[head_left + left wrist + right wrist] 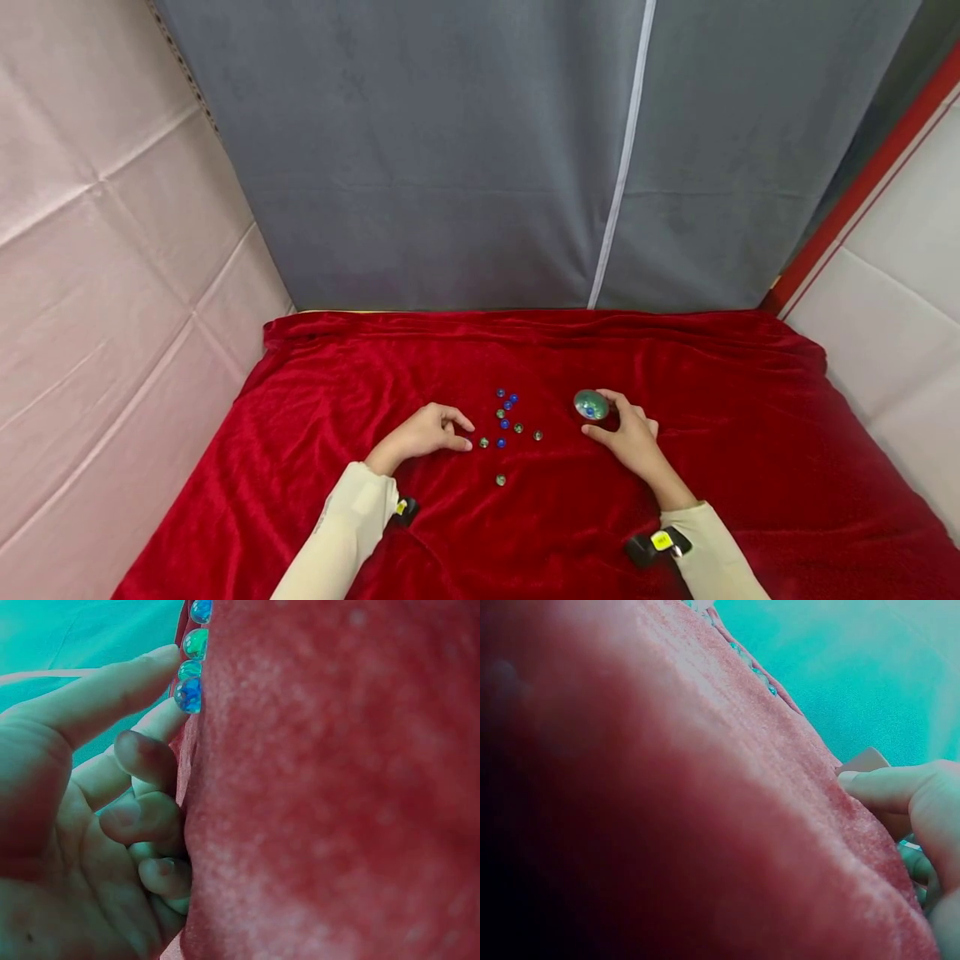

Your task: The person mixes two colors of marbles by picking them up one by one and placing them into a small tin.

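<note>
On the red cloth [315, 467] that covers the desk, a scatter of small glass marbles [507, 419] lies between the two hands. The right hand [630, 437] holds a small round container [591, 405], tilted with its mouth toward the marbles and some already visible inside; its grip is closed around the container, thumb on the near side and fingers behind. The left hand [423, 433] rests on the cloth just left of the scatter; the left wrist view shows thumb [97, 694] and forefinger extended toward the nearest blue marble [188, 695], the remaining fingers curled, and nothing yet pinched. The step in hand appears to be collection of the marbles, one at a time, into the container. The next move would call for a fine pinch on that nearest marble, since the soft cloth lets it roll, followed by a short carry to the container mouth. One marble [500, 480] lies apart, nearer the person.
</note>
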`<state>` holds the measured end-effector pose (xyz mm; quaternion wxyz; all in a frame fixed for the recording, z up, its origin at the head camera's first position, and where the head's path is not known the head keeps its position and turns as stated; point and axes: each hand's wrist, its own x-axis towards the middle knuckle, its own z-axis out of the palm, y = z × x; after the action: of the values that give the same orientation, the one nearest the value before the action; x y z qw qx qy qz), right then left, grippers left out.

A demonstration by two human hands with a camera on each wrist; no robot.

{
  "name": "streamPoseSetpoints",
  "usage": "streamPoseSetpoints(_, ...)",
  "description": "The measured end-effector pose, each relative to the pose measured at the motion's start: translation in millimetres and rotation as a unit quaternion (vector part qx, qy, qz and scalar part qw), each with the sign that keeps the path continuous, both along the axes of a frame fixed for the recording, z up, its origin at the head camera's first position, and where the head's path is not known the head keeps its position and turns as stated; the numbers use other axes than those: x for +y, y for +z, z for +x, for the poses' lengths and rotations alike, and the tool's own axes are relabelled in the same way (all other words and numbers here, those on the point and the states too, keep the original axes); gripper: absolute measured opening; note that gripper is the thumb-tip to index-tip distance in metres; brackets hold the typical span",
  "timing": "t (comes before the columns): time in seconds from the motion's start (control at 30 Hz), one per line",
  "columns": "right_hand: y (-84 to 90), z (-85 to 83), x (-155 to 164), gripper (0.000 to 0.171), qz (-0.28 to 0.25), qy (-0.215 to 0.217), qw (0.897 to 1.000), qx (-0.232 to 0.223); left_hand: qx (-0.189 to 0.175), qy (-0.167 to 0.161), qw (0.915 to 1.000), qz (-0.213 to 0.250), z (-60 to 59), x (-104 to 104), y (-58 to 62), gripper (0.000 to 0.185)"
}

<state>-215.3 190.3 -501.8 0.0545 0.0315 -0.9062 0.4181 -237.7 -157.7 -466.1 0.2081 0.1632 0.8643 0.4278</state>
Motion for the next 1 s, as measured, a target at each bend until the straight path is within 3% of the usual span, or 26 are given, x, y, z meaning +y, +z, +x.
streamPoseSetpoints(0.3,0.4,1.2,0.2,0.062,0.001,0.001,1.0,-0.001,-0.013,-0.003,0.9998,-0.014,-0.1,-1.3,0.1,0.025)
streamPoseSetpoints(1.0,1.5,2.0,-0.1,0.061,-0.002,0.002,1.0,0.0,-0.006,0.005,0.9995,-0.029,1.2,0.6,-0.7,0.02)
